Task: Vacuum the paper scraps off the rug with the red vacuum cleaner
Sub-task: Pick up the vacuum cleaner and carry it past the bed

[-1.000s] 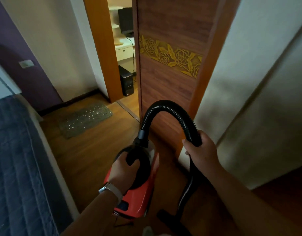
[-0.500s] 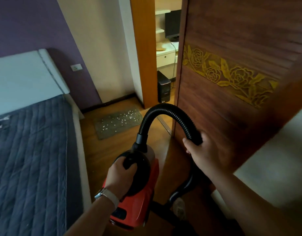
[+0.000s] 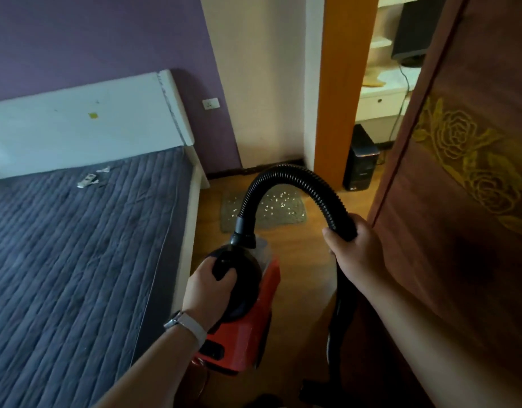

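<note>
Open floor [image 3: 301,260] runs between bed [image 3: 77,245], beside left hand [image 3: 208,285], and door [image 3: 459,231], beside right hand [image 3: 354,251]; rug [image 3: 283,214] ahead; left hand grips vacuum [image 3: 245,334]; right hand grips hose [image 3: 289,172].

The red vacuum cleaner [image 3: 240,334] has come nearer the rug [image 3: 284,214].

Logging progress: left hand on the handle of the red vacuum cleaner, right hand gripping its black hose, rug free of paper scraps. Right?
Not the rug: the head view shows white paper scraps scattered across it. The rest holds: left hand on the handle of the red vacuum cleaner, right hand gripping its black hose.
</note>
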Demonstrator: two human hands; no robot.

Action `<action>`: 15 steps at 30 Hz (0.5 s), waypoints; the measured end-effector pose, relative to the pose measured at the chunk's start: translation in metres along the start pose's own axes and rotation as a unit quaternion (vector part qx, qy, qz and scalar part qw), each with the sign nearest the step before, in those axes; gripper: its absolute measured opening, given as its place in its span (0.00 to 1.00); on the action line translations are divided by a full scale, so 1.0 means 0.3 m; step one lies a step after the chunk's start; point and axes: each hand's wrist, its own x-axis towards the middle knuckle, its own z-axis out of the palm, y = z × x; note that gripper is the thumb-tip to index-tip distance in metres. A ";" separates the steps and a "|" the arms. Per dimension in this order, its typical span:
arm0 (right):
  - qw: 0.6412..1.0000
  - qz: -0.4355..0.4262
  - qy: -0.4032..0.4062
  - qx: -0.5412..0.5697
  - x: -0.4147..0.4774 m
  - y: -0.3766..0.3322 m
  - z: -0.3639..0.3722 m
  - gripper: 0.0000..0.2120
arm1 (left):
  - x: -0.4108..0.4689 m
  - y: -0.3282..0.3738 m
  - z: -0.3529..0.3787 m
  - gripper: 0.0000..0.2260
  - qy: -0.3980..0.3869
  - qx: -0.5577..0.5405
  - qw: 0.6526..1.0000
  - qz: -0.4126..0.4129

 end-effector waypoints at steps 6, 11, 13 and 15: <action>0.998 -0.024 -0.020 -0.052 0.220 0.007 0.117 0.08 | 0.182 -0.027 0.021 0.03 0.019 0.000 0.999 -0.041; 0.992 -0.035 -0.048 -0.111 0.395 0.034 0.249 0.09 | 0.356 -0.093 0.044 0.04 0.017 -0.002 0.997 -0.076; 0.988 -0.039 -0.065 -0.133 0.486 0.051 0.320 0.09 | 0.457 -0.113 0.059 0.03 0.005 -0.009 0.996 -0.089; 0.985 -0.037 -0.070 -0.151 0.579 0.063 0.400 0.10 | 0.570 -0.137 0.067 0.03 -0.003 -0.008 0.996 -0.088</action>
